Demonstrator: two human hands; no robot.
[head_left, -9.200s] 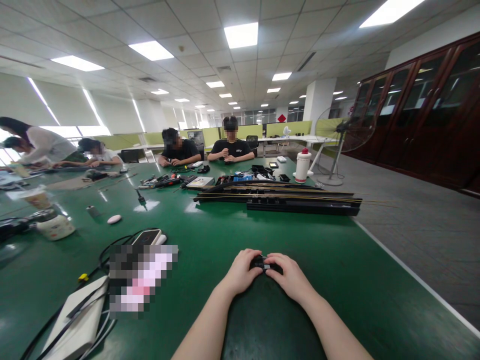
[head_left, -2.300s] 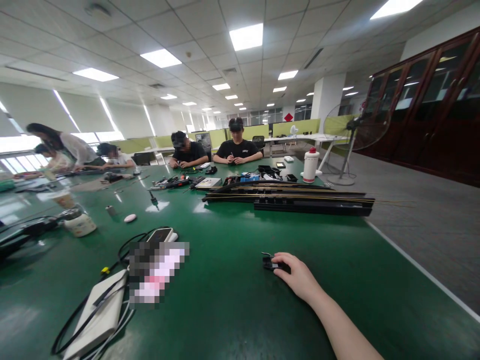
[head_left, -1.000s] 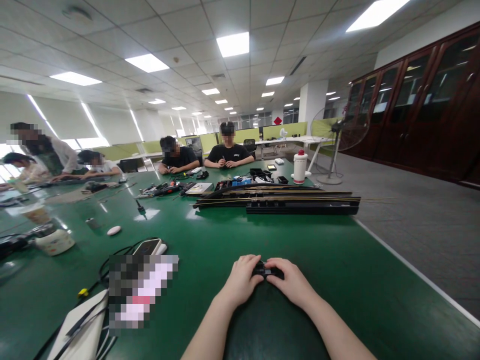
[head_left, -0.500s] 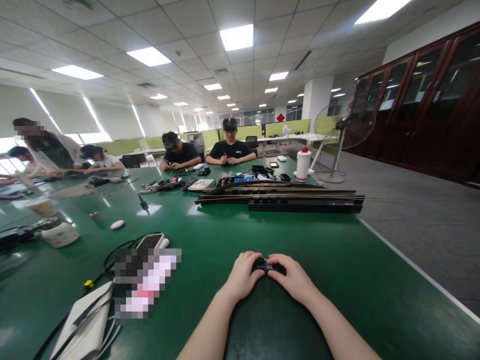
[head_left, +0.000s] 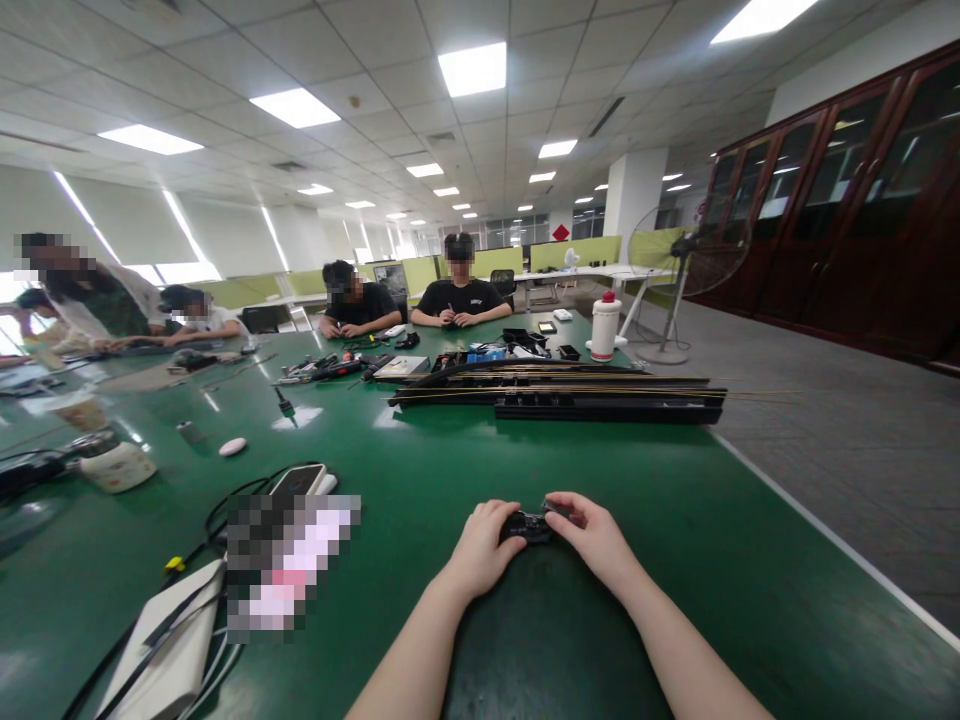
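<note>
A small black plastic part [head_left: 529, 527] lies low over the green table [head_left: 420, 590], its left end pinched between the thumb and fingers of my left hand [head_left: 487, 540]. At its right end, my right hand [head_left: 589, 530] pinches a small dark piece [head_left: 553, 508] between thumb and fingertips, raised slightly above the black part. Whether the two pieces still touch, I cannot tell. My fingers cover part of both.
Beyond my hands lie long black rails [head_left: 611, 408] with thin brass-coloured rods [head_left: 555, 376] on them. A white bottle with a red cap [head_left: 605, 330] stands behind. To the left are a power bank-like device [head_left: 300, 480], cables and a white box [head_left: 161, 640]. People sit across the table.
My right hand has lifted away from the black part's right end, and a small dark piece now shows in its fingertips. My left hand keeps its hold.
</note>
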